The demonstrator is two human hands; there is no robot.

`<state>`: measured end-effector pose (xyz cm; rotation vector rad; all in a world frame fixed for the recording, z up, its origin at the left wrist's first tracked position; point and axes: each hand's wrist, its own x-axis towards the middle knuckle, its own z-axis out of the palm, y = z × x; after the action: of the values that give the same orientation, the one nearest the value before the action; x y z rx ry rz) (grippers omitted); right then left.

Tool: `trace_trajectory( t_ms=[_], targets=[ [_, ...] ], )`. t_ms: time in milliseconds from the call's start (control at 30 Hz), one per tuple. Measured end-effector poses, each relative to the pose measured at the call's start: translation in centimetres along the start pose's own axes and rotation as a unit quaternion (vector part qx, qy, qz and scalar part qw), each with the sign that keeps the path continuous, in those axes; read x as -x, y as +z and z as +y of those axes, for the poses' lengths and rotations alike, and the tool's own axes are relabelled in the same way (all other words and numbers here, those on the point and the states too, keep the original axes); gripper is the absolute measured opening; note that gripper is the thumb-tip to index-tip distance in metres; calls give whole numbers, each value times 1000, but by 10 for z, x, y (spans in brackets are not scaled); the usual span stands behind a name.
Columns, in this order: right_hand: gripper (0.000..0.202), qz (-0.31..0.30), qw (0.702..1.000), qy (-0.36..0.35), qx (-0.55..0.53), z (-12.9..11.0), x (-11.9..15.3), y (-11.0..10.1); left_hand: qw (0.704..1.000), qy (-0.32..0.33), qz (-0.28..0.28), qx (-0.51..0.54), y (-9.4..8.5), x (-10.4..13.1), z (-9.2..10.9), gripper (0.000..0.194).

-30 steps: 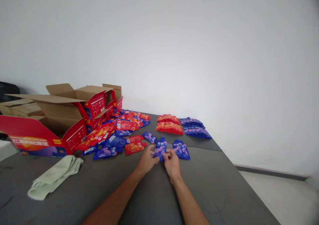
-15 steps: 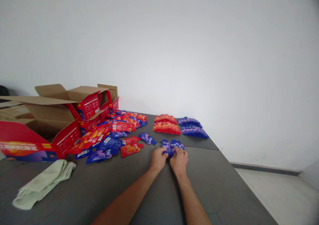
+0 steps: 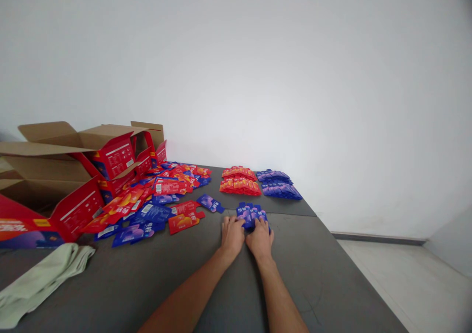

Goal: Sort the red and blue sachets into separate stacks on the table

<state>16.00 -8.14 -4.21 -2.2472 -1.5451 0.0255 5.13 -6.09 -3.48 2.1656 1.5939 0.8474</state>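
Blue packs lay overlapped on the table. Our left hand was with bent fingers by their left side, and our right hand was curved at their near right edge; whether either one pinched a pack, we could not tell. Farther away, red stacks lay left of blue stacks.

Hands hide parts of blue pouches; front box, cloth cut off left.
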Motion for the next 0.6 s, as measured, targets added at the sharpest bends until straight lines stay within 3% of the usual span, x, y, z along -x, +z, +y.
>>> trace_trajectory(
  t_ms=[267,600],
  targets=[
    [58,-50,998,-40,14,1,0,-3,999,6,-43,-17,-7,0,-1,38],
    [56,-62,998,-27,13,1,-2,-12,999,29,-39,7,-8,7,5,36]
  ],
)
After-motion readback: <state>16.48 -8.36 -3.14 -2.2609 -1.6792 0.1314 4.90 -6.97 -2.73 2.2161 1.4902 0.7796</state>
